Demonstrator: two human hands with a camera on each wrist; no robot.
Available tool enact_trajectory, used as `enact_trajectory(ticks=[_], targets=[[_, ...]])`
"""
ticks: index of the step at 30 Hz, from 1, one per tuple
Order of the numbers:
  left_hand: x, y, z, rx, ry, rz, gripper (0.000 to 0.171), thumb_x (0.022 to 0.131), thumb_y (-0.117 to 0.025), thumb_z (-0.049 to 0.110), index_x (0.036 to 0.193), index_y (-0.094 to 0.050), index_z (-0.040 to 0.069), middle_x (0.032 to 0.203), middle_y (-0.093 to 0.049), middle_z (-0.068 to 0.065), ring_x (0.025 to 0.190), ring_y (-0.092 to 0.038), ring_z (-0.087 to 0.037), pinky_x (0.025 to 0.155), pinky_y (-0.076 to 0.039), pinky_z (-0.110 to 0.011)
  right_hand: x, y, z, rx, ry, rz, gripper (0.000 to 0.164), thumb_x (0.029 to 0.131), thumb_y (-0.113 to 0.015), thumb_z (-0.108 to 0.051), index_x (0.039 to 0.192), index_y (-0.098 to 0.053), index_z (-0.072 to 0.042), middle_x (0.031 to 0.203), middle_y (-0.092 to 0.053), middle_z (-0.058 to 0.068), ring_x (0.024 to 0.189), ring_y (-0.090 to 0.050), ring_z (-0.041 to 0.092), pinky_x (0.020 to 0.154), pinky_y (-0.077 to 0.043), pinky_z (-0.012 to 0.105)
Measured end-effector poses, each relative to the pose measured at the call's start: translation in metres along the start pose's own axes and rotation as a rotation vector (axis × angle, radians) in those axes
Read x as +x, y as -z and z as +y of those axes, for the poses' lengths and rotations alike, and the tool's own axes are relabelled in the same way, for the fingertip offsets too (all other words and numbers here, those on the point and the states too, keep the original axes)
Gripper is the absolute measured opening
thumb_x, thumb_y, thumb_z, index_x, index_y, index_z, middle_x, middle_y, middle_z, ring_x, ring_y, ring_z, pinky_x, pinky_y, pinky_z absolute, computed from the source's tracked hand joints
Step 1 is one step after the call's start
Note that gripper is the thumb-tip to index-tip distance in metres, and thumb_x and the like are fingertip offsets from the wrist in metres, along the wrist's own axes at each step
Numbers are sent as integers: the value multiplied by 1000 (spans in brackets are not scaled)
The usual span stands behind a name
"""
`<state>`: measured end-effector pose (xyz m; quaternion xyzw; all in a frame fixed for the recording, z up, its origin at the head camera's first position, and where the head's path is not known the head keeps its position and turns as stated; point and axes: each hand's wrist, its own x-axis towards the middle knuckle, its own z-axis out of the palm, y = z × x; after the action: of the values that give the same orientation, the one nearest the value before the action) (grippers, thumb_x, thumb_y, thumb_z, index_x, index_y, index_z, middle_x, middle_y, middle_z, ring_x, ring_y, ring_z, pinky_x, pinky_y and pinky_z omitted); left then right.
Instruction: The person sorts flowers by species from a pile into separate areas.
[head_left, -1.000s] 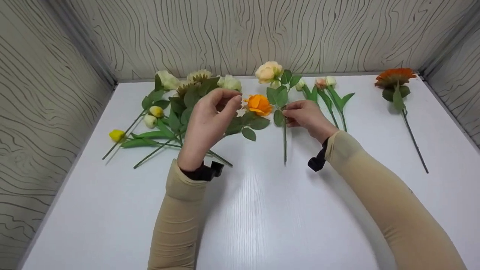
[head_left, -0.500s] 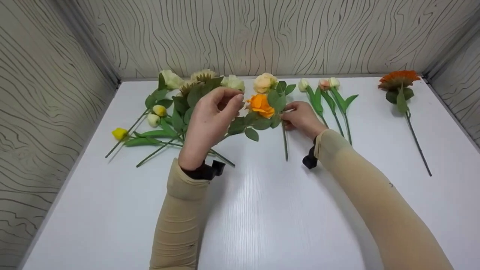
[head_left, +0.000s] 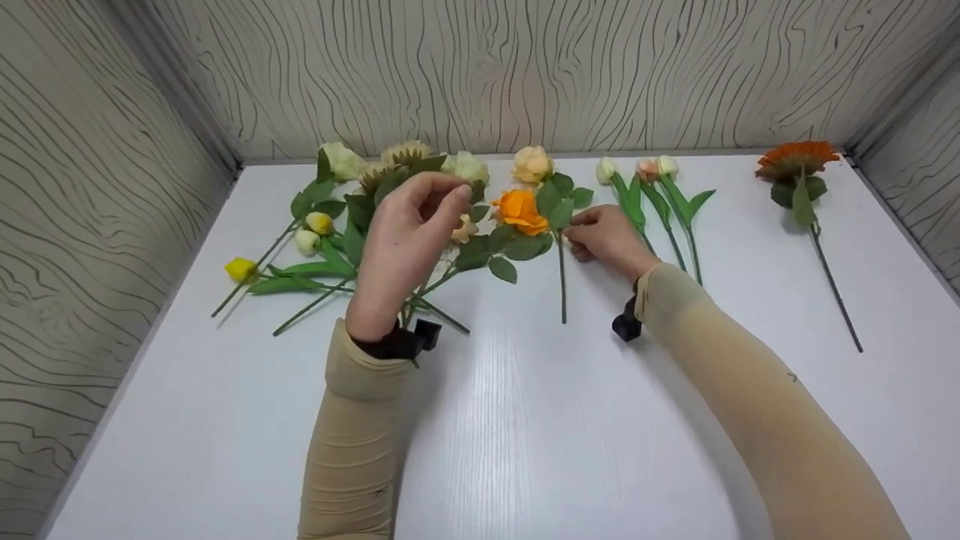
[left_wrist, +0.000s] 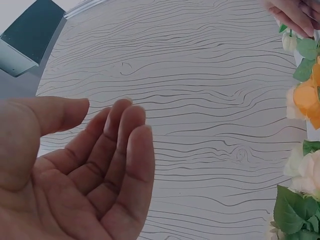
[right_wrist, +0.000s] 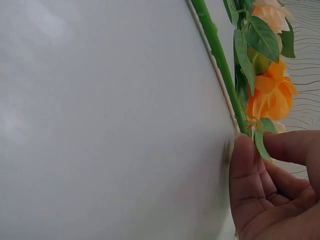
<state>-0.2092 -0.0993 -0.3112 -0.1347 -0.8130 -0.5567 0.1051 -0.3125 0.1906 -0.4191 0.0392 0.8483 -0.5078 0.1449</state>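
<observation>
A peach rose (head_left: 533, 164) lies on the white table with its green stem (head_left: 563, 285) toward me. My right hand (head_left: 609, 238) is just right of that stem, fingertips at its upper leaves. In the right wrist view, a leaf (right_wrist: 261, 142) shows in the gap between thumb and fingers, which looks like a loosened hold; the stem (right_wrist: 220, 55) passes out of sight behind a fingertip. Raised over the left flowers, my left hand (head_left: 409, 244) is empty, its fingers loosely bent and apart from the thumb, as the left wrist view confirms. Below them lies an orange rose (head_left: 520, 211).
On the left lie several crossed stems, with white flowers (head_left: 343, 161) and a yellow tulip (head_left: 240, 269). Right of the peach rose are white and pink tulips (head_left: 649, 170). A rust-orange flower (head_left: 796, 160) lies far right. A patterned wall (head_left: 480, 75) stands behind.
My right hand has lowered the peach rose from above the table to lying beside the orange rose. Its stem end has swung left, while the hand has just shifted right. My left hand moved slightly left.
</observation>
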Motion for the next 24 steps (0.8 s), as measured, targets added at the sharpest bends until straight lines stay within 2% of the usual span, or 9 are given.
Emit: enact_trajectory(ticks=[5, 9, 15, 17, 20, 24], targets=[[2, 3, -4, 49, -11, 11, 20, 102, -66, 29, 113, -72, 14, 96, -67, 1, 83, -60, -16, 73, -52, -33, -13, 11, -3, -21, 70, 50, 42, 104, -60, -22, 139, -58, 0, 123, -63, 18, 98, -67, 26, 86, -58, 36], [1, 7, -16, 143, 23, 16, 20, 102, -65, 29, 114, -72, 14, 96, -67, 2, 82, -59, -16, 72, -51, -33, -31, 19, -7, -3, 164, 88, 40, 104, -61, -24, 138, -61, -3, 123, -64, 17, 105, -66, 31, 92, -57, 41], [3, 22, -44, 340, 114, 32, 20, 103, -64, 28, 115, -72, 14, 97, -68, 0, 80, -59, -18, 67, -47, -35, -68, 29, -10, 4, 265, 129, 36, 103, -63, -32, 132, -67, -11, 121, -67, 13, 104, -65, 27, 86, -56, 30], [3, 28, -52, 394, 136, 47, 20, 104, -63, 26, 115, -72, 13, 98, -68, -1, 78, -59, -19, 66, -47, -36, -79, 30, -8, -25, 287, 132, 36, 103, -63, -35, 131, -68, -12, 120, -68, 11, 102, -65, 24, 84, -56, 28], [3, 31, -62, 452, 158, 49, 19, 104, -63, 25, 114, -73, 12, 100, -69, -3, 76, -60, -21, 64, -47, -37, -91, 29, -6, -128, 340, 142, 36, 103, -62, -38, 129, -70, -13, 117, -70, 6, 100, -64, 21, 82, -55, 30], [2, 23, -67, 491, 171, 1, 16, 102, -64, 23, 109, -74, 12, 99, -70, -4, 75, -60, -22, 64, -48, -38, -102, 27, -7, -260, 415, 174, 34, 103, -63, -38, 126, -72, -15, 113, -71, 0, 98, -63, 19, 79, -55, 36]])
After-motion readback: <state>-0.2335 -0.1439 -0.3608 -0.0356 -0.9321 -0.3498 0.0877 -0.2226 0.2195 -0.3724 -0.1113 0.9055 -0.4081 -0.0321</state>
